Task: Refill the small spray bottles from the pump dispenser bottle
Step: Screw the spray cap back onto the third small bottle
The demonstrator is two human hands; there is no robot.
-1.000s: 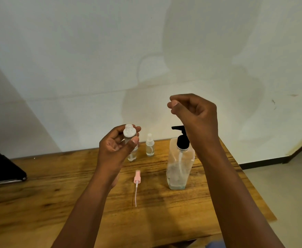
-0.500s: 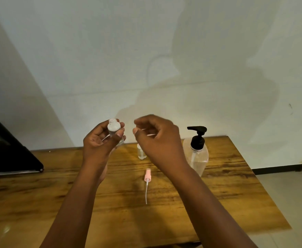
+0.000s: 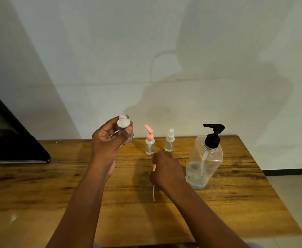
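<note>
Clear small bottle [image 3: 123,126] is standing nearly upright, open neck up, above the wooden table [image 3: 57,185], left hand [image 3: 110,140] curling round it. Right hand [image 3: 166,170] is lying low, fingers closing on the pink spray head [image 3: 154,167], mostly hiding it; its tube [image 3: 153,192] is pointing toward the camera.

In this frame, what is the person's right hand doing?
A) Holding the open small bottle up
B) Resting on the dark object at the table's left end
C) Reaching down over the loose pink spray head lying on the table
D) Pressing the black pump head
C: the right hand is low over the table, covering the pink spray head, whose white dip tube sticks out below it; whether the fingers have closed on it is hidden.
</note>
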